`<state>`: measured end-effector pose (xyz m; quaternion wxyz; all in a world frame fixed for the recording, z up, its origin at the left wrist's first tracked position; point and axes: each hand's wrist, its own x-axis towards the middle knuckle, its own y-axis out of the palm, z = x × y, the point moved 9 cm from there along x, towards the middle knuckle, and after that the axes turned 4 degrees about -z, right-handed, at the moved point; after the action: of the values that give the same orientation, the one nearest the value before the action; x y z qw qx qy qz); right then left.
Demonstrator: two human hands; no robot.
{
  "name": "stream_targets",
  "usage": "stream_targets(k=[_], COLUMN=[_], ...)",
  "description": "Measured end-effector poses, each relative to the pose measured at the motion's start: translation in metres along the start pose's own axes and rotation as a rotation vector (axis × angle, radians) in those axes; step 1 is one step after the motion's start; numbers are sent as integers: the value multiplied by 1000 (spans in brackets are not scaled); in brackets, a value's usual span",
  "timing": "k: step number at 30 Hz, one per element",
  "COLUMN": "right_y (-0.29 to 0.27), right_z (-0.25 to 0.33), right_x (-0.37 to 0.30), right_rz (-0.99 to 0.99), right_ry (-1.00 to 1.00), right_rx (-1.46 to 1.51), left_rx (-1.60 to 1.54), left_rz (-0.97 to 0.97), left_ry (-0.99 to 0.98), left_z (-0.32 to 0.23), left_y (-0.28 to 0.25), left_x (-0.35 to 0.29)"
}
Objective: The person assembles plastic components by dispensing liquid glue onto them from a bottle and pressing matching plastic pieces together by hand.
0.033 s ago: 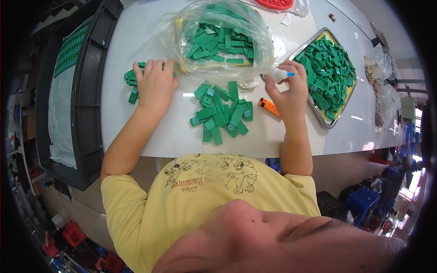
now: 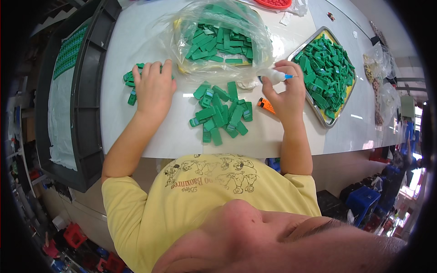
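Palm down, my left hand [image 2: 154, 88] rests with spread fingers over a small group of green plastic pieces [image 2: 132, 95], partly covering them. Whether it pinches one is hidden. My right hand [image 2: 291, 91] is closed around a small white squeeze bottle [image 2: 272, 76] with a blue needle tip, held above the table and tipped to the right. Between the hands lies a loose pile of flat green pieces [image 2: 219, 116], some with a bluish end. An orange lighter [image 2: 265, 105] lies just below my right hand, partly behind it.
A clear plastic bag [image 2: 170, 41] holding many green strips lies open at the back. To the right stands a metal tray [image 2: 314, 111] heaped with green parts. A dark crate [image 2: 91, 100] borders the left side. A red tray [image 2: 277, 6] sits at the far edge.
My right hand and the bottle have shifted slightly left and nearer to me. My left hand has moved very slightly left. The green pile has stayed put.
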<state>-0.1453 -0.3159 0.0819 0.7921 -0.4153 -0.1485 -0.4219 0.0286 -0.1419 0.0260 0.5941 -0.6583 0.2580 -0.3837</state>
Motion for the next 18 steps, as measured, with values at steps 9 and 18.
stream_targets(k=[9, 18], right_y=[80, 137], right_z=[-15, -21], right_x=[-27, -40], right_rz=[321, 380], right_ry=[402, 479], right_rx=[560, 628], left_rx=[-1640, -2241], left_rz=[244, 607], left_ry=[-317, -661], left_z=[8, 9], left_y=[41, 100], left_x=[-8, -21])
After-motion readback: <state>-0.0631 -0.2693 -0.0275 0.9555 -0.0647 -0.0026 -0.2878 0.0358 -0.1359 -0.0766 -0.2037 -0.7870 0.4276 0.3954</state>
